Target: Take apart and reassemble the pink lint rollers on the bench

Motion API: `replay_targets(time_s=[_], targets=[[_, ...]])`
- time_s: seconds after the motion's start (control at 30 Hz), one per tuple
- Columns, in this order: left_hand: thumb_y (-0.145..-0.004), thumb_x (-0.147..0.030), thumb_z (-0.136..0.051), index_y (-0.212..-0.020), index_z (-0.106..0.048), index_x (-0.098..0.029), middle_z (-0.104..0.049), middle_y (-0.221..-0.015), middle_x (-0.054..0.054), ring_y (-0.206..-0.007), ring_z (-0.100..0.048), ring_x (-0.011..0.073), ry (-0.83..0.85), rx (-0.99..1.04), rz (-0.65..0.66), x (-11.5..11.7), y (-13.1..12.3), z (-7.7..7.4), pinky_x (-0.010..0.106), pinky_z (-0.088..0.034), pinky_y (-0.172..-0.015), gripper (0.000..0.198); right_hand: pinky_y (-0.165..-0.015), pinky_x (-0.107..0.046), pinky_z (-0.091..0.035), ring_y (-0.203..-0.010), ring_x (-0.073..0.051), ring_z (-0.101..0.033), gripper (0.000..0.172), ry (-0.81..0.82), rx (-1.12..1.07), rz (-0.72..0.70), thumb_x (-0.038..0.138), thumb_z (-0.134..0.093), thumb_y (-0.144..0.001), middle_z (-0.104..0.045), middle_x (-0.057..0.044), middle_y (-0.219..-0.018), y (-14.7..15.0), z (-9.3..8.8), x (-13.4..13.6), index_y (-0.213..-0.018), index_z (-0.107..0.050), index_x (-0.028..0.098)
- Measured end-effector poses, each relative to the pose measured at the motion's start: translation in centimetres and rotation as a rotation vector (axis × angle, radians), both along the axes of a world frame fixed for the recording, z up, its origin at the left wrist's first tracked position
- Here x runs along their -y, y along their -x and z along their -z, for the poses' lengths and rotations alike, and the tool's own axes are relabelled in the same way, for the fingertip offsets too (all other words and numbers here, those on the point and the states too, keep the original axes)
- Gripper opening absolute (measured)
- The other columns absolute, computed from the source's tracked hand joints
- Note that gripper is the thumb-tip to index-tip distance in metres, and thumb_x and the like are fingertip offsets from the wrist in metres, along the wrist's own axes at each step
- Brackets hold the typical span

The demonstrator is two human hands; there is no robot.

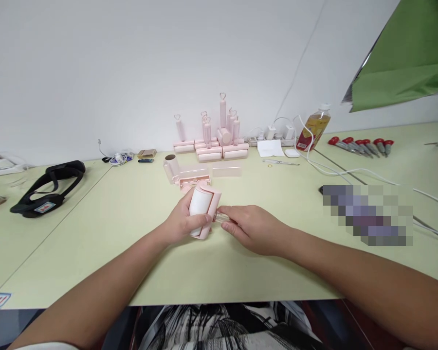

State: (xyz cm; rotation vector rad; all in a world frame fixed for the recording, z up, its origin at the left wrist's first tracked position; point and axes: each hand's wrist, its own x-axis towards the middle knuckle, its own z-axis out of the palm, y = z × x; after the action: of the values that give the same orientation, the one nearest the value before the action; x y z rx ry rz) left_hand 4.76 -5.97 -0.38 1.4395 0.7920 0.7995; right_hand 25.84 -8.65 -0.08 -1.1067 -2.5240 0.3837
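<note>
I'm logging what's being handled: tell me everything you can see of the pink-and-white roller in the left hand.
The roller is a white cylinder partly enclosed by a smooth, pale pink, plastic-looking casing. It is held tilted over the table. The left hand grips it, thumb across the white surface. At its side, the right hand holds a clear piece; whether the two are joined is unclear.
</note>
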Motion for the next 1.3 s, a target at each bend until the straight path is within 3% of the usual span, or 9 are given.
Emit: replay_targets(time_s=[0.27,0.6,0.7,0.8,0.9,1.0,1.07,1.13,1.3], targets=[[-0.068,-0.028,-0.068,-0.108,-0.048,-0.021,-0.062,-0.085,0.002,-0.071,-0.06,0.0188,-0.037,-0.062,-0.07,-0.2,-0.1,0.0,0.028,-0.046,-0.058,0.045,-0.076,-0.034,-0.047,-0.085,-0.022,-0.065,0.034,0.012,-0.026,-0.023,0.029,-0.04,-0.095,-0.07,-0.012,-0.103,-0.1,0.3,-0.5,-0.121,-0.056,0.013],[-0.07,-0.039,-0.073,-0.117,-0.055,-0.02,-0.064,-0.098,0.006,-0.081,-0.06,0.0199,-0.154,-0.106,-0.183,-1.6,0.5,-2.1,0.028,-0.046,-0.064,0.054,-0.066,-0.029,-0.042,-0.073,-0.019,-0.06,0.03,0.065,-0.148,0.063,0.033,-0.043,-0.095,-0.068,-0.006,-0.084,-0.4,-0.2,-1.5,-0.115,-0.057,0.016],[-0.08,-0.058,-0.057,-0.115,-0.058,-0.015,-0.065,-0.098,0.011,-0.081,-0.06,0.021,-0.091,-0.013,-0.112,-3.3,0.6,-2.9,0.029,-0.046,-0.064,0.055,-0.059,-0.027,-0.039,-0.062,-0.015,-0.054,0.026,0.096,-0.299,0.134,0.034,-0.043,-0.095,-0.059,0.0,-0.069,-0.8,0.4,-1.7,-0.11,-0.055,0.017],[-0.083,-0.062,-0.048,-0.103,-0.063,-0.013,-0.066,-0.098,0.013,-0.085,-0.061,0.0219,-0.137,0.028,-0.148,-6.5,0.1,-3.7,0.031,-0.047,-0.069,0.056,-0.056,-0.026,-0.039,-0.056,-0.013,-0.048,0.025,0.151,-0.515,0.192,0.039,-0.041,-0.095,-0.052,0.003,-0.066,-1.0,1.3,-2.0,-0.107,-0.052,0.019],[-0.087,-0.056,-0.045,-0.099,-0.065,-0.016,-0.067,-0.102,0.011,-0.09,-0.061,0.0231,-0.396,-0.183,-0.177,-10.3,-1.6,-4.0,0.032,-0.047,-0.074,0.047,-0.052,-0.025,-0.039,-0.054,-0.011,-0.047,0.026,0.239,-0.69,0.178,0.043,-0.042,-0.095,-0.053,0.001,-0.072,-0.9,2.0,-2.2,-0.104,-0.049,0.02],[-0.087,-0.039,-0.049,-0.108,-0.063,-0.019,-0.065,-0.112,0.01,-0.103,-0.058,0.0263,-0.826,-0.787,-0.038,-13.4,-4.5,-3.4,0.036,-0.043,-0.085,0.032,-0.051,-0.025,-0.04,-0.053,-0.011,-0.045,0.026,0.265,-0.745,0.085,0.044,-0.043,-0.095,-0.052,0.001,-0.072,-0.7,2.5,-2.1,-0.103,-0.048,0.02],[-0.079,-0.032,-0.06,-0.109,-0.064,-0.016,-0.062,-0.118,0.015,-0.113,-0.052,0.0345,-0.88,-0.922,-0.023,-14.8,-6.5,-2.5,0.046,-0.035,-0.095,0.034,-0.052,-0.025,-0.04,-0.055,-0.011,-0.044,0.025,0.252,-0.728,0.006,0.043,-0.044,-0.094,-0.051,0.001,-0.07,-0.6,2.6,-2.0,-0.101,-0.049,0.02],[-0.071,-0.03,-0.069,-0.117,-0.06,-0.015,-0.058,-0.124,0.02,-0.117,-0.047,0.0402,-0.908,-1.002,-0.021,-15.8,-8.2,-1.3,0.053,-0.027,-0.099,0.05,-0.053,-0.025,-0.04,-0.056,-0.012,-0.042,0.024,0.239,-0.702,-0.047,0.043,-0.044,-0.094,-0.048,0.002,-0.069,-0.6,2.8,-2.0,-0.1,-0.049,0.02],[-0.069,-0.031,-0.073,-0.118,-0.059,-0.012,-0.06,-0.118,0.022,-0.117,-0.046,0.0415,-0.922,-1.106,0.018,-16.7,-10.6,0.2,0.055,-0.02,-0.101,0.054,-0.053,-0.025,-0.039,-0.057,-0.012,-0.041,0.022,0.241,-0.688,-0.062,0.041,-0.044,-0.095,-0.047,0.002,-0.069,-0.6,2.9,-1.9,-0.1,-0.049,0.02]])
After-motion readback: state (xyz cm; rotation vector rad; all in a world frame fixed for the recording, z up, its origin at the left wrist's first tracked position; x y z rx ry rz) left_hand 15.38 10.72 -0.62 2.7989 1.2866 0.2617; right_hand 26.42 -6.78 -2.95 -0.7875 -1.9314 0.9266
